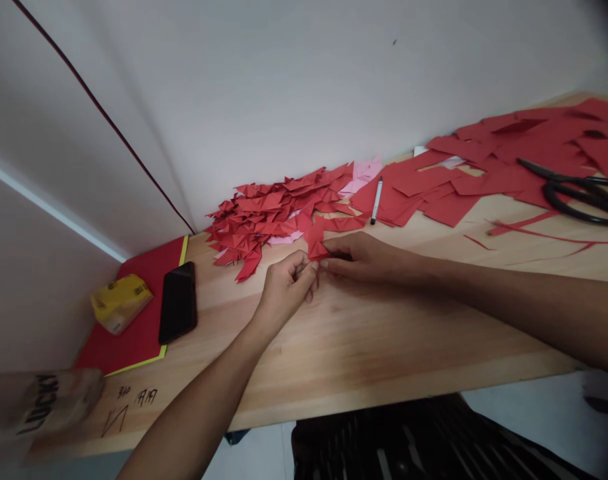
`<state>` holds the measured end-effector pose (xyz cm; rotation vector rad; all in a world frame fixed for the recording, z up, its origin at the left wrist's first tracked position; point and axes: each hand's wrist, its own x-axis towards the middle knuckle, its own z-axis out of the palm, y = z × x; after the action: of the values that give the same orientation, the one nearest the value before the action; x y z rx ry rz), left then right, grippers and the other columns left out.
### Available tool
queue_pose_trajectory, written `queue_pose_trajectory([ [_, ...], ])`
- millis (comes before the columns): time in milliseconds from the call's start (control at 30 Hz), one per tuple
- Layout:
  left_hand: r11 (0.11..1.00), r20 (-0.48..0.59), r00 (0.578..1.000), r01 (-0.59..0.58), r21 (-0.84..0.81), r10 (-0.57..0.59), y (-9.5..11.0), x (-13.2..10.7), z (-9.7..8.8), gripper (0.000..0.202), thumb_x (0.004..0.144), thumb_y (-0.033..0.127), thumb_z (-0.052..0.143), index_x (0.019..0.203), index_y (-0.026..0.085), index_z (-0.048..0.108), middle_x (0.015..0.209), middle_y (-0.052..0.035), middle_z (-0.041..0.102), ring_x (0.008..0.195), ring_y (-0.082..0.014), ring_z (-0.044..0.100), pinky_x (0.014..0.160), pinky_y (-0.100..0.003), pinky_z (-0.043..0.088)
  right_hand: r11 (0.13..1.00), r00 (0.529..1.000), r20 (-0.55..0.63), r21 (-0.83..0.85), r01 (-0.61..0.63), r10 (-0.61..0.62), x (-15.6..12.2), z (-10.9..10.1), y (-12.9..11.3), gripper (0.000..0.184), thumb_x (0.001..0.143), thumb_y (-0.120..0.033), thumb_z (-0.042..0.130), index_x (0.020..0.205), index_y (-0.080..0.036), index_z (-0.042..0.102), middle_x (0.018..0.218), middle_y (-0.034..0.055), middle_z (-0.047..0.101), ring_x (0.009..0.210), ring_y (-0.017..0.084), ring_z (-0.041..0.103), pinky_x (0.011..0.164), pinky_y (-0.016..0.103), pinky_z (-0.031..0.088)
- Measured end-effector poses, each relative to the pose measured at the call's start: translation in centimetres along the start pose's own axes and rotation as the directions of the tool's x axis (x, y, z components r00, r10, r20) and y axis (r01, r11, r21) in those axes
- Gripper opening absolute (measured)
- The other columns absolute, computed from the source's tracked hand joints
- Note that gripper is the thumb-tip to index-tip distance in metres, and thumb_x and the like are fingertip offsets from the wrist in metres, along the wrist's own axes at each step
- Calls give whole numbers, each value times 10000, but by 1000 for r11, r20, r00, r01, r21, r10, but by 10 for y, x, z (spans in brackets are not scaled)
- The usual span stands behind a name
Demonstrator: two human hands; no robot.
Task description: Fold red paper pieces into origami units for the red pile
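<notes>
Both my hands meet over the wooden table, holding a small red folded paper (316, 248) between them. My left hand (290, 279) pinches its lower left edge with thumb and fingers. From the other side, my right hand (357, 257) grips the right edge, its thumb close to the left thumb. Just behind the hands lies a heap of red folded paper pieces (269, 213), with some pink ones among them. Red paper sheets (399, 190) are spread to the right of that heap, and a white marker (377, 201) rests beside them.
Black-handled scissors (579, 190) lie on red sheets at the right, near thin red paper strips (539, 232). At left, a black phone (178, 303) and a yellow packet (121, 301) sit on a red sheet. A "LUCKY" bag (44, 403) stands at the near left. A wall (284, 80) bounds the back.
</notes>
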<state>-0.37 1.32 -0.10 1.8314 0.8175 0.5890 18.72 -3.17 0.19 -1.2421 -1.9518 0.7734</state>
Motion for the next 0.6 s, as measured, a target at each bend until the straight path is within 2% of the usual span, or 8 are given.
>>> queue_pose_trajectory([
  [367, 1000, -3, 1000, 1, 22, -1, -1, -1, -1, 261, 910, 299, 480, 681, 174, 489, 563, 34, 553, 414, -55, 484, 447, -174, 344, 997, 998, 5, -21, 69, -68, 0, 1, 2, 142, 837, -110, 467, 719, -179, 508, 728, -13, 570, 630, 110, 432, 583, 241, 290],
  [600, 999, 3, 1000, -2, -32, 3, 1, 1, -1, 245, 908, 309, 481, 705, 173, 492, 562, 34, 555, 411, -57, 479, 445, -174, 357, 1000, 1000, 28, 27, -6, 6, 0, 1, 3, 143, 845, -111, 450, 729, -184, 492, 728, -7, 573, 651, 119, 497, 592, 235, 333],
])
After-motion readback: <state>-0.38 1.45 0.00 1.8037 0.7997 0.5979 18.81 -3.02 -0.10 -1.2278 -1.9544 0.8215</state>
